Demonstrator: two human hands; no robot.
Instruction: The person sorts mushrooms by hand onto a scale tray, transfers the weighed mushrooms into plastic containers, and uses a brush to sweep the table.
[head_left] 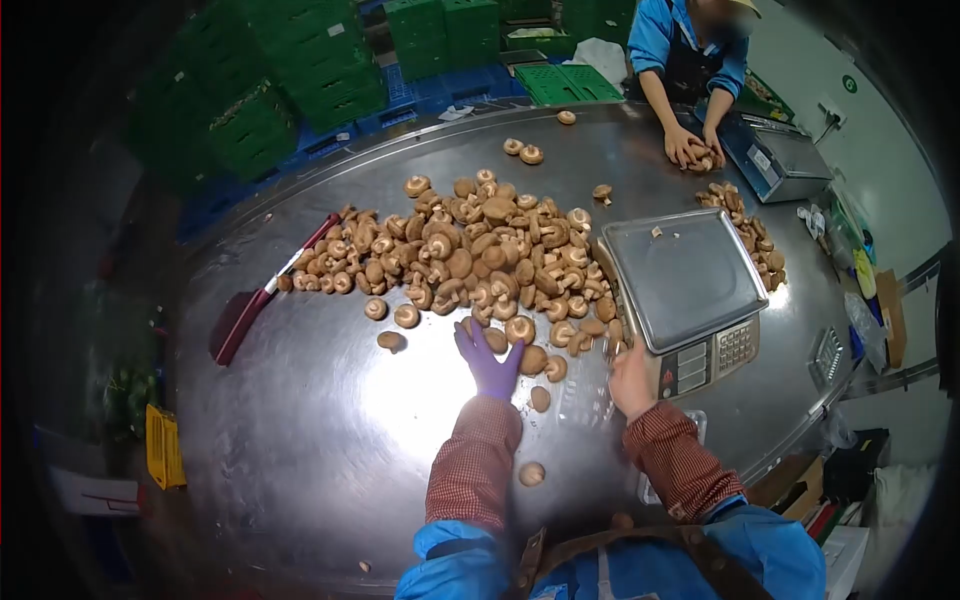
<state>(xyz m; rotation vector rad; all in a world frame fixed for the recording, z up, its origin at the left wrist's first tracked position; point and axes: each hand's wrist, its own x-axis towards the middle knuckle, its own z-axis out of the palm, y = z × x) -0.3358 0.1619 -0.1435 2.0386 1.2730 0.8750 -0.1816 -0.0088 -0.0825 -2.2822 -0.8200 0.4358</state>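
My left hand [490, 365], in a purple glove, is at the near edge of a heap of brown shiitake mushrooms [460, 262]. Its thumb and fingers curve around one shiitake mushroom [495, 340]. Beside the left edge of a weighing scale [685, 275] is my right hand [633, 380], without a glove, close to several mushrooms. Its fingers are partly hidden and blurred, so what they hold cannot be made out. On the scale's metal pan lie small mushroom scraps [657, 232].
A red-and-white bar [270, 290] lies left of the heap. A clear plastic tray [650, 487] is under my right forearm. Across the steel table [290, 430], a co-worker's hands [695, 148] handle mushrooms near another scale [775, 158]. Green crates [290, 70] are stacked beyond.
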